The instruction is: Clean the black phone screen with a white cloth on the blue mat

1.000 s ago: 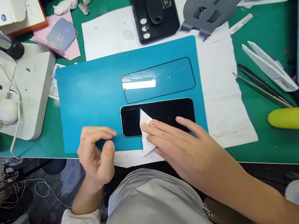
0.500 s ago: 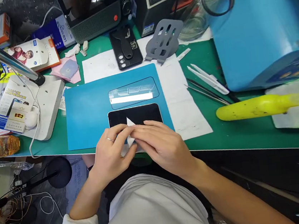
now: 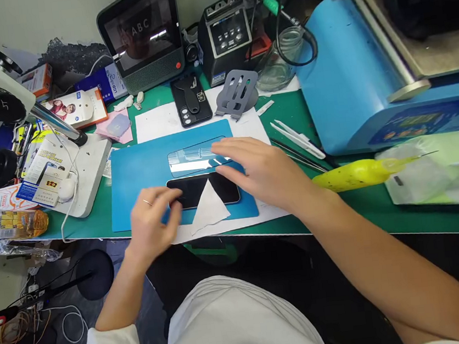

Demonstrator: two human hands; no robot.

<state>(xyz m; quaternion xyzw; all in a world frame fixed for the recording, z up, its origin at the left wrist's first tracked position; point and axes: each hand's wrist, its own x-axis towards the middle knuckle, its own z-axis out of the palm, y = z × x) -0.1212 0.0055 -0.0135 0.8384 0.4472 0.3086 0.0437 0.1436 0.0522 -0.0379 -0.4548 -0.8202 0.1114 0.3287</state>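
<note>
- Here on the blue mat [image 3: 136,174], the phone [image 3: 188,193] is seen lying face up, its dark screen partly covered by a white cloth [image 3: 210,208].
- And that cloth is spread in a triangle, its tip pointed away from the body, its lower corner carried past the mat onto the white paper [image 3: 157,122].
- At the phone's left end, the left hand [image 3: 158,216] is positioned, fingers curled, thumb and forefinger parted.
- Over on the other side, the right hand [image 3: 253,163] is stretched out, fingers extended close together, thumb set apart below them.
- Just beyond the phone, the clear black-edged glass sheet [image 3: 191,162] is laid on the mat, its right end overlapped by the right hand; whether the glass is actually touched cannot be told from this angle.
- Further out, the black phone case [image 3: 203,109] and the grey stand [image 3: 237,95] are placed side by side.
- To the right, the white tweezers [image 3: 299,139] are found near the yellow bottle [image 3: 352,174], which is partly hidden by the right forearm.
</note>
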